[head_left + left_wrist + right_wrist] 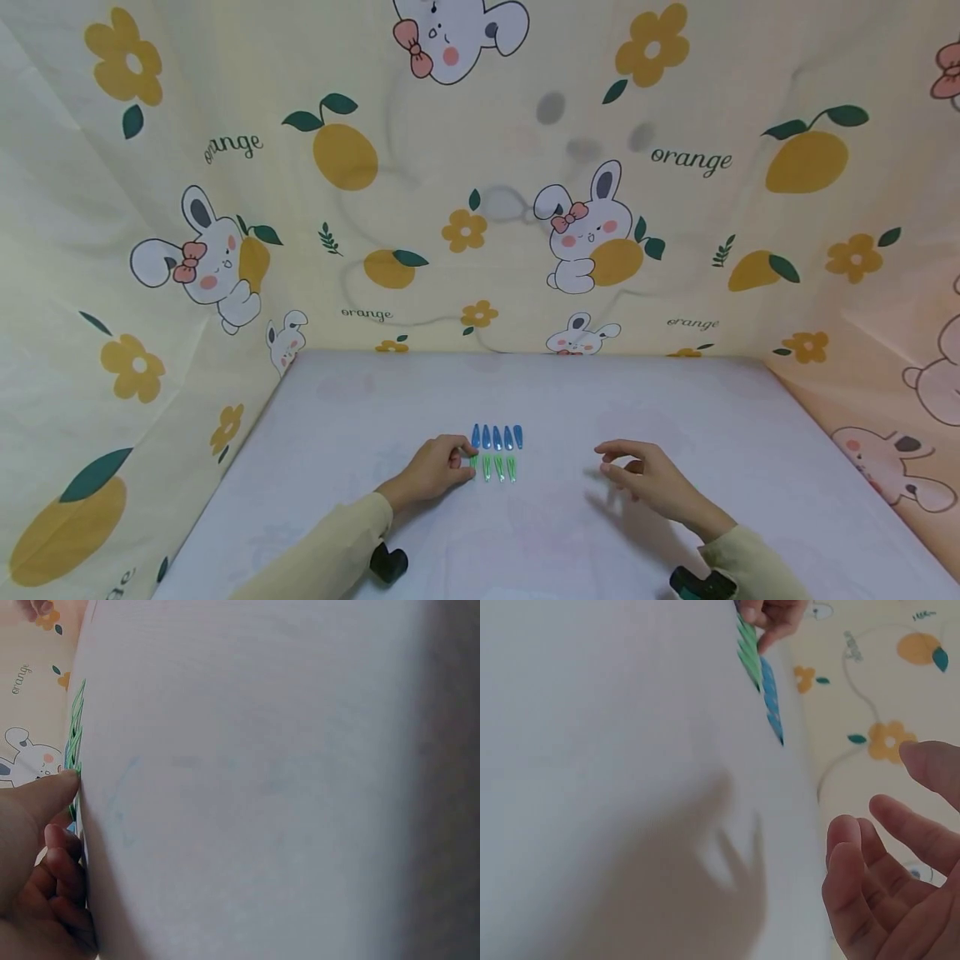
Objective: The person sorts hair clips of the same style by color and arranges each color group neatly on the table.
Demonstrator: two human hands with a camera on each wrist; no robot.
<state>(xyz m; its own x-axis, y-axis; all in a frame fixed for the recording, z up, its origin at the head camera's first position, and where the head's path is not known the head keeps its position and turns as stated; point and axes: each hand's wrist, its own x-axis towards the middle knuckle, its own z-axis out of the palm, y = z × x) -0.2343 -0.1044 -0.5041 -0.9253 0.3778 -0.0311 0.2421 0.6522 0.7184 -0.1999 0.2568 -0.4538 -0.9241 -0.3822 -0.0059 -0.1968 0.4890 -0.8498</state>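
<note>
Several blue snap hair clips (497, 438) lie side by side in a row on the white table. Just nearer than these is a row of several green hair clips (499, 468). My left hand (438, 467) has its thumb and index finger at the two ends of the leftmost green clip (474, 462), pinching it at the table surface. In the left wrist view the thumb (60, 787) touches that clip's near end; the far fingertip is partly hidden. My right hand (648, 479) hovers right of the rows, fingers loosely bent, holding nothing.
The white table (540, 542) meets a cloth backdrop (420, 225) printed with rabbits and oranges at the back and both sides. Dark bands with camera mounts (390, 563) sit at both wrists. The right hand casts a shadow on the table.
</note>
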